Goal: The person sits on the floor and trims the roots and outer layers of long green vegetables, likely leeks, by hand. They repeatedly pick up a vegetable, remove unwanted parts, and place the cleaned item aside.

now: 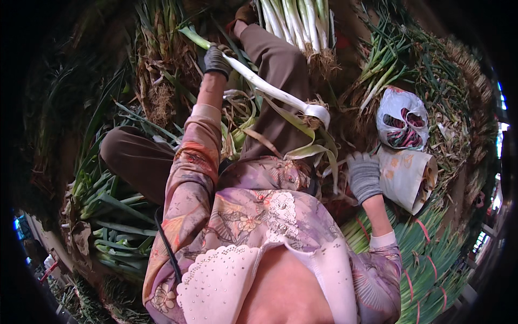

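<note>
My left hand (217, 60), in a grey knit glove, grips a long green onion (279, 93) near its green upper end. The white stalk slants down to the right across my leg, its rooted base near the middle of the view. Loose peeled leaves (309, 150) hang below that base. My right hand (364, 174), also gloved in grey, is away from the stalk, beside a white paper-like bag (400, 174); its fingers look apart, and nothing shows in it.
A bundle of white-stalked green onions (301, 24) lies at the top. At right sits a plastic bag holding coloured ties (402, 119). Banded green bundles (429, 259) lie at lower right, unbanded onions (117, 227) at left, and rooty, leafy stalks (162, 73) at upper left.
</note>
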Demonstrator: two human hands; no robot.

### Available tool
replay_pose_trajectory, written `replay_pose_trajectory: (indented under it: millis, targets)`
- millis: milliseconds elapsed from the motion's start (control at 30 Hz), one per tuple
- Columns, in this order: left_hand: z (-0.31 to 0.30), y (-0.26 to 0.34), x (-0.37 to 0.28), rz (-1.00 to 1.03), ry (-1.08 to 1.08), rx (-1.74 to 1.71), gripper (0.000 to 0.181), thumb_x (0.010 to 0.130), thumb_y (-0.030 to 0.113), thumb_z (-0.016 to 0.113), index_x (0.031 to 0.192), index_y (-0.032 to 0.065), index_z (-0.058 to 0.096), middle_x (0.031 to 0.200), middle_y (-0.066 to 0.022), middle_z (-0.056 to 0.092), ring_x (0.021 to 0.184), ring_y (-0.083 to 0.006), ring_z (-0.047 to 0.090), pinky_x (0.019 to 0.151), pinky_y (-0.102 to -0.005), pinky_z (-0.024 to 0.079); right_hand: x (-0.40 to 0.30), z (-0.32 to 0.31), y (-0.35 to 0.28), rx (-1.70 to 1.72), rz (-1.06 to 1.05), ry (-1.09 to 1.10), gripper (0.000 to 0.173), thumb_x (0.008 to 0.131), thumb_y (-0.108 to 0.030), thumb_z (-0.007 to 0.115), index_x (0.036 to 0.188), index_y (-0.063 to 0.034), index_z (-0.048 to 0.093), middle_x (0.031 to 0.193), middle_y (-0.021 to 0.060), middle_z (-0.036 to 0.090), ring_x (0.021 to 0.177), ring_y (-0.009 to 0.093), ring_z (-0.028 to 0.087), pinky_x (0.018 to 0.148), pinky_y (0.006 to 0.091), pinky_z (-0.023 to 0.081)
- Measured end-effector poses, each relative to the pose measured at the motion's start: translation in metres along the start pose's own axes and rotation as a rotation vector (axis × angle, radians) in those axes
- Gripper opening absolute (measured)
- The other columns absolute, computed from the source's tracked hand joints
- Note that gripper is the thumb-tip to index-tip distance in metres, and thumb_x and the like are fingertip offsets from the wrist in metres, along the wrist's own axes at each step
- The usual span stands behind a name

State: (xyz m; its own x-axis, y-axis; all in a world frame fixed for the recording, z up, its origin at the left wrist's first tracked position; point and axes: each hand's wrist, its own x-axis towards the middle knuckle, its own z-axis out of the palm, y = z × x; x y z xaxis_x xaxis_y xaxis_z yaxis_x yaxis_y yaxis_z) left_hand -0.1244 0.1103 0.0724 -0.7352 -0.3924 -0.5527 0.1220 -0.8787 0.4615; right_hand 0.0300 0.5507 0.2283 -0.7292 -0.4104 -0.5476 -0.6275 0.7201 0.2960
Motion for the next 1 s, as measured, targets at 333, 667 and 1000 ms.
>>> replay_pose_trajectory:
  millis: [333, 667, 1000]
  targets:
    - [0.047, -0.009, -0.02, -0.008, 0.196, -0.015, 0.018, 0.088, 0.025, 0.049, 0.081, 0.0122, 0.039, 0.056, -0.0017, 0.038, 0.042, -0.0182, 0.037, 0.043, -0.0386, 0.039, 0.168, -0.11, -0.138, -0.569, -0.405, 0.73, 0.03, 0.077, -0.009, 0.048, 0.1, 0.0065, 0.061, 0.099, 0.0241, 0.059, 0.089, 0.031, 0.058, 0.074, 0.0417, 0.048]
    - [0.016, 0.019, 0.0, -0.102, 0.114, -0.178, 0.023, 0.086, 0.027, 0.043, 0.072, 0.01, 0.038, 0.055, -0.0025, 0.036, 0.043, -0.0191, 0.035, 0.043, -0.0339, 0.035, 0.036, -0.07, -0.04, 0.179, -0.316, 0.613, 0.012, 0.078, -0.014, 0.049, 0.086, -0.0116, 0.057, 0.076, 0.0069, 0.059, 0.066, 0.023, 0.06, 0.055, 0.0354, 0.047]
    - [0.013, -0.005, -0.042, 0.126, -0.025, -0.094, 0.024, 0.09, 0.025, 0.045, 0.07, 0.0131, 0.043, 0.053, 0.0, 0.04, 0.044, -0.0166, 0.04, 0.045, -0.0303, 0.039, 0.015, -0.03, 0.047, 0.421, 0.159, 0.419, 0.032, 0.079, -0.024, 0.058, 0.105, -0.0043, 0.059, 0.102, 0.0162, 0.059, 0.095, 0.032, 0.056, 0.085, 0.0391, 0.042]
